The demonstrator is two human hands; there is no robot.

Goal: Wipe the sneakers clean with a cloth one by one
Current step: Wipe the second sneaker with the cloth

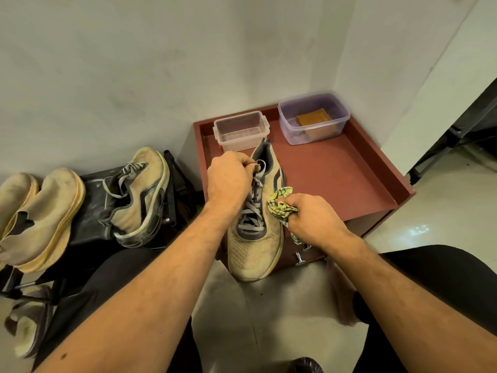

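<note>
While your left hand (228, 181) is gripping the tan sneaker (255, 230) at its collar on the red tabletop (336, 179), your right hand (312, 219) is clenching the yellow-green cloth (281, 204) against its side.

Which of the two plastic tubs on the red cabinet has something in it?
The round purple-tinted tub at the back right corner: it holds a brown block. The rectangular clear tub left of it looks empty.

Sneaker (255, 238) on cabinet (336, 179), two containers (240, 130) behind it.
</note>
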